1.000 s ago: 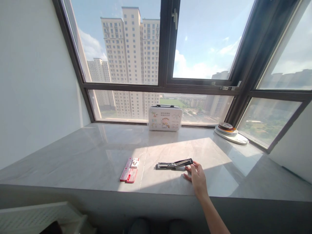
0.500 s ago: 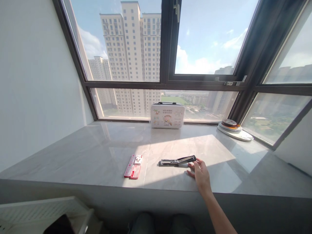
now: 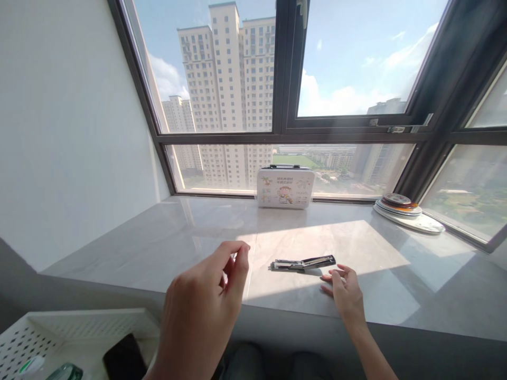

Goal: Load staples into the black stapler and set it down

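The open stapler (image 3: 303,263) lies on the sill with its black top arm swung back to the right and its metal magazine showing. My right hand (image 3: 345,293) is just beside that arm's end, fingers apart and holding nothing. Large in the foreground, my left hand (image 3: 204,303) is raised over the sill's front edge, thumb and index finger pinched together. Whether anything small sits in that pinch is hidden. Behind it, the red-and-white small boxes are almost wholly covered; only a bit of reddish colour shows between the fingers.
A white case with cartoon prints (image 3: 285,188) stands against the window. Stacked round plates or lids (image 3: 407,212) sit at the right corner of the marble sill (image 3: 130,243). Below left is a white plastic basket (image 3: 91,327) holding a black phone-like object (image 3: 125,359).
My left hand has come into view from below and now covers the small boxes. My right hand has drawn slightly away from the stapler's arm. The view has shifted left.
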`<state>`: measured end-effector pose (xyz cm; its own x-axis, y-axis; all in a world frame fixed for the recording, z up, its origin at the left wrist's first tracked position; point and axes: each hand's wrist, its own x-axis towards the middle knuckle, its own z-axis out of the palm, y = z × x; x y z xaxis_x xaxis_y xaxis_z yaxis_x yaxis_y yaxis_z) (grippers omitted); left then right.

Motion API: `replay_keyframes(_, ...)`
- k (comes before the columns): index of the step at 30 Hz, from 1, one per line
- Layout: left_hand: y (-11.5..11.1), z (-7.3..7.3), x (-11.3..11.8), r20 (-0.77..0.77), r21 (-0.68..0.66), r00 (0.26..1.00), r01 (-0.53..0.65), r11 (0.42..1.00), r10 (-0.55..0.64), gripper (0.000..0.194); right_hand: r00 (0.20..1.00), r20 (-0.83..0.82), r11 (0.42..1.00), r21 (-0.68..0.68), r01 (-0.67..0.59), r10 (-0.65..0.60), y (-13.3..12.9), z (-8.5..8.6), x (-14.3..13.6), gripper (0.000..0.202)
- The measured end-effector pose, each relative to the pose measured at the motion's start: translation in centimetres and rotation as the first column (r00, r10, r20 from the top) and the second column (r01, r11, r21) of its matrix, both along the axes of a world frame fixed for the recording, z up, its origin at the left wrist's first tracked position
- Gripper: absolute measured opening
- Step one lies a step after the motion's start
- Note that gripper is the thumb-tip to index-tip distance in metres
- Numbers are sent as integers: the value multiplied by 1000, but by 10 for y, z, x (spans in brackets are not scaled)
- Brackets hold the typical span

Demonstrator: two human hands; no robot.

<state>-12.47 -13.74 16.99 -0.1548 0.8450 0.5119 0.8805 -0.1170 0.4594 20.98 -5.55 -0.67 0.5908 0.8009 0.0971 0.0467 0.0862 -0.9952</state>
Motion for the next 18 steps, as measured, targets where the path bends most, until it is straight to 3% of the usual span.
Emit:
replay_keyframes(2,17,-20,-1,-45,-116,999,6,993,-11,26,994,111,997,-77,13,-4,-4,-2,2,52)
replay_keyframes(5,42,-75,-9,-114,-277,993,-24,960,-8,20,953,292,977,-212,-19,82,-11,-5,6,41)
replay_keyframes(7,50,-111,-16,-164,-294,986,-56,954,7,22,899,411,966,-255,-46,152,-15,-5,7,35)
replay_keyframes(9,50,-136,-19,-182,-272,983,-52,961,2,25,836,510,959,-277,-61,201,-18,-3,6,34)
replay_keyframes(12,46,-149,-17,-177,-229,984,-24,973,-18,28,764,588,944,-321,-82,266,-21,1,0,34)
replay_keyframes(18,53,-148,4,-199,-133,979,-65,989,37,33,707,614,921,-362,-142,350,-24,3,-11,30)
